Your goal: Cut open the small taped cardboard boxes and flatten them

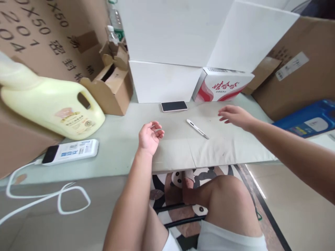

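My left hand (149, 136) rests on the pale table (123, 146) with its palm turned up and fingers curled round a small thin ring-like thing I cannot name. My right hand (235, 115) hovers palm down over the table's right part, fingers spread and holding nothing. Between the hands lies a slim white pen-like tool (197, 128) with a metal tip, a little left of the right hand. Behind it, a phone (174, 106) lies face up with a dark screen.
A cream jug (49, 104) lies on its side at left beside an open brown carton (111, 82). A white power bank (70, 152) with a white cable (44, 197) sits near the front edge. White boxes (167, 45), a red-and-white box (223, 85), large cartons and a blue box (309, 118) ring the table.
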{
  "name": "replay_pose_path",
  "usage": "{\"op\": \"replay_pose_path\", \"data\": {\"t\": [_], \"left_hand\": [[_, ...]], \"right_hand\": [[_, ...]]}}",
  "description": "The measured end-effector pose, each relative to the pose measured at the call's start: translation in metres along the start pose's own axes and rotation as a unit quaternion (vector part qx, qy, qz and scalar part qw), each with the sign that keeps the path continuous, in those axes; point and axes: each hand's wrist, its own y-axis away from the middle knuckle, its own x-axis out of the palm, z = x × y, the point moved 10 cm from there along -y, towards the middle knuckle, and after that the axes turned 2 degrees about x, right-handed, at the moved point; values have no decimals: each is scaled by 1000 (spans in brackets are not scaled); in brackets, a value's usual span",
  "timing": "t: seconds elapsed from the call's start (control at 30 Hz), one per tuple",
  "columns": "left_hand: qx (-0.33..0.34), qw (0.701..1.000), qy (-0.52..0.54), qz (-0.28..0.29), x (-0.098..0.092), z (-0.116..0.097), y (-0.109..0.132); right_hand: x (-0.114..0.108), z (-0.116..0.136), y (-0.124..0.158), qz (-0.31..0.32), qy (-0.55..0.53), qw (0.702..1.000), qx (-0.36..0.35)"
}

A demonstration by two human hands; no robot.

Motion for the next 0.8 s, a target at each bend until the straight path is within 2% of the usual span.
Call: {"op": "replay_pose_path", "data": {"t": [0.07,0.13,0.23,0.3,0.37,0.47,0.57,0.63,0.7,0.8], "left_hand": [[18,1000,8,-21,-7,-9,5],[41,999,15,-32,-14,-19,9],[71,997,20,-39,-25,-33,14],[88,995,21,-38,-31,-40,16],[107,994,22,-22,-32,-47,15],[117,993,26,-3,-32,-54,13],[122,992,4,-2,-32,-57,12],[177,982,-55,-35,-37,-69,17],[291,942,-139,-96,-44,-91,31],[463,839,-225,-179,-49,-117,65]], "right_hand": [[52,44,12,69,123,986,-85],[108,96,31,104,217,949,-201],[191,180,70,145,219,886,-383],[236,231,91,162,193,849,-465],[271,275,100,150,176,832,-504],[309,320,92,140,167,843,-492],[328,335,76,140,169,856,-468],[322,330,64,126,138,873,-451],[303,315,54,104,80,891,-434],[265,278,42,95,-22,920,-379]]}}
